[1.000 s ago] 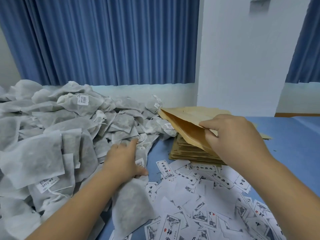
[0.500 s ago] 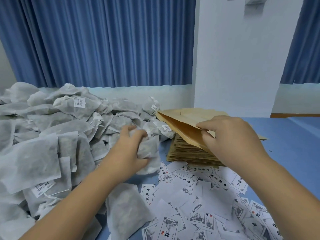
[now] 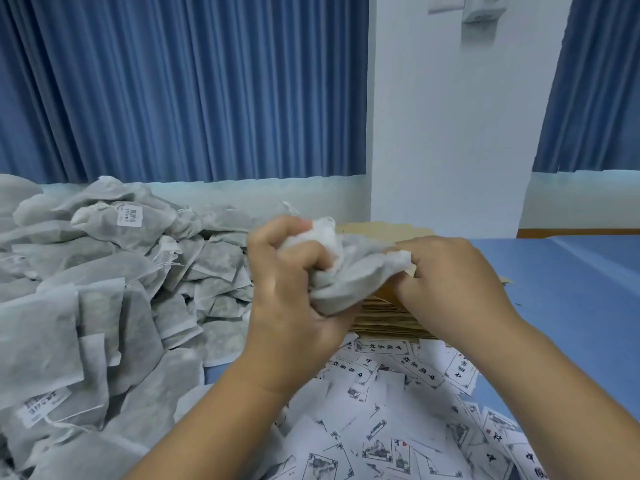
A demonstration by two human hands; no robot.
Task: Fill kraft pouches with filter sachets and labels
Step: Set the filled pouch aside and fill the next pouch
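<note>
Your left hand (image 3: 287,299) clenches a crumpled grey-white sachet (image 3: 353,271), bunched between both sets of fingers. Your right hand (image 3: 450,282) pinches the tan pouch (image 3: 381,229) just behind it, above the stack (image 3: 384,323).

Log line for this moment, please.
left hand: grips crumpled white filter sachet | right hand: holds tan kraft paper pouch | sachet: at pouch mouth | printed white labels: loose on blue table
</note>
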